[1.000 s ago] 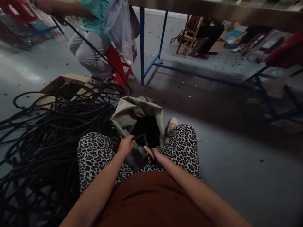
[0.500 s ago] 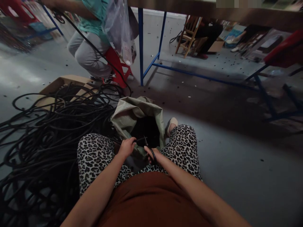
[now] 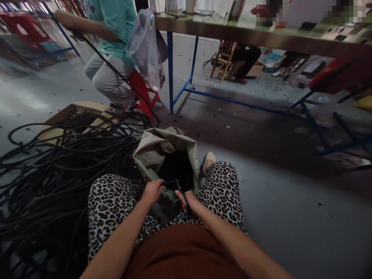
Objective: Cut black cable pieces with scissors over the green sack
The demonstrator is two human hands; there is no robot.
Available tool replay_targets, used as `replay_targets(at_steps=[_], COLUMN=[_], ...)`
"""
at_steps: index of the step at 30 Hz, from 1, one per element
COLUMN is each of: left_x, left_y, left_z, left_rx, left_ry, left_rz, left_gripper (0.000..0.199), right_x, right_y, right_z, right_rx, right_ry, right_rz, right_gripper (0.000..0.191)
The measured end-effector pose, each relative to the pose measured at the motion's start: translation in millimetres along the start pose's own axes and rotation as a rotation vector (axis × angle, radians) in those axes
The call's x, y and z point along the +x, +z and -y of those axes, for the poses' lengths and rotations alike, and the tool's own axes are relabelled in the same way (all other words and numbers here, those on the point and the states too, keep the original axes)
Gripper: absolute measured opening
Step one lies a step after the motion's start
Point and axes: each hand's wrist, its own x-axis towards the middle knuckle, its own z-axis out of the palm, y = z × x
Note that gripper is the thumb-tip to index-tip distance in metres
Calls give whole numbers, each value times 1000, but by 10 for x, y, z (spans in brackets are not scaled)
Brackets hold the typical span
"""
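Observation:
My left hand (image 3: 153, 191) is closed on a black rubber cord (image 3: 170, 181), whose short end sticks out to the right over the mouth of a sack. In my right hand (image 3: 186, 200) is a pair of scissors (image 3: 184, 198) with black handles, its blades pointing up and left close to the cord's end. The pale green woven sack (image 3: 192, 149) stands upright between my knees with its top open. Its inside is dark, and I cannot make out single pieces there. To the left lies a large tangled heap of black cord (image 3: 72, 166).
A cardboard box (image 3: 87, 104) with more cord lies behind the heap. A person in a teal shirt (image 3: 114, 42) sits on a red stool (image 3: 142, 93), holding a cord. Ahead stands a table (image 3: 209, 33) with blue legs, a clear plastic bag (image 3: 145, 50) hanging at its end.
The view has tilted up, so more of the tabletop shows and my hands sit lower in the picture. Both hands keep their hold on the cord and the scissors.

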Motion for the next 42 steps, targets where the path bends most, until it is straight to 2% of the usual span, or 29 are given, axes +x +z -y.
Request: replay_targets(at_steps=[6, 11, 18, 32, 42], left_x=[-8, -2, 9, 14, 25], left_y=[-7, 2, 22, 20, 31], left_z=[-31, -34, 22, 32, 50], left_rx=[26, 57, -7, -27, -48], left_ry=[-7, -17, -60, -81, -81], left_rz=[18, 4, -60, -74, -92], left_gripper=[27, 27, 27, 27, 27], right_x=[73, 59, 140, 250, 81], right_y=[5, -19, 17, 32, 26], right_z=[-72, -49, -98, -200, -60], right_rx=[-145, -169, -116, -93, -6], right_ry=[-13, -14, 47, 2, 7], right_rz=[-32, -17, 23, 69, 66], right_gripper=[40, 43, 40, 36, 33])
